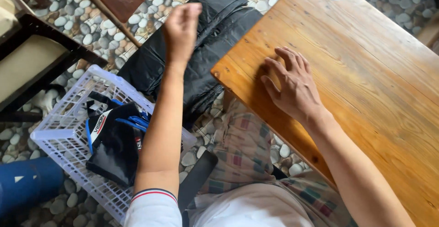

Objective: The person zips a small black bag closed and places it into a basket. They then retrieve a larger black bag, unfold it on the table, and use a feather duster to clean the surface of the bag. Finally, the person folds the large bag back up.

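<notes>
Right now the left hand [182,30] hangs loosely curled, holding nothing, just above the black plastic bag [201,48], which lies on the pebble floor beside the wooden table's [366,85] corner. Bag looks thin, soft, prob. light & slippery; a bunched fold should give the best grip. Right hand [292,85] rests flat on the table, fingers spread, empty. White plastic basket [59,135] w/ black-blue fabric sits left of the table.

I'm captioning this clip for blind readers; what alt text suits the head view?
A person's right hand rests flat on a wooden table, while the left hand hangs loosely closed over a black plastic bag beside a white basket of dark cloth.
</notes>
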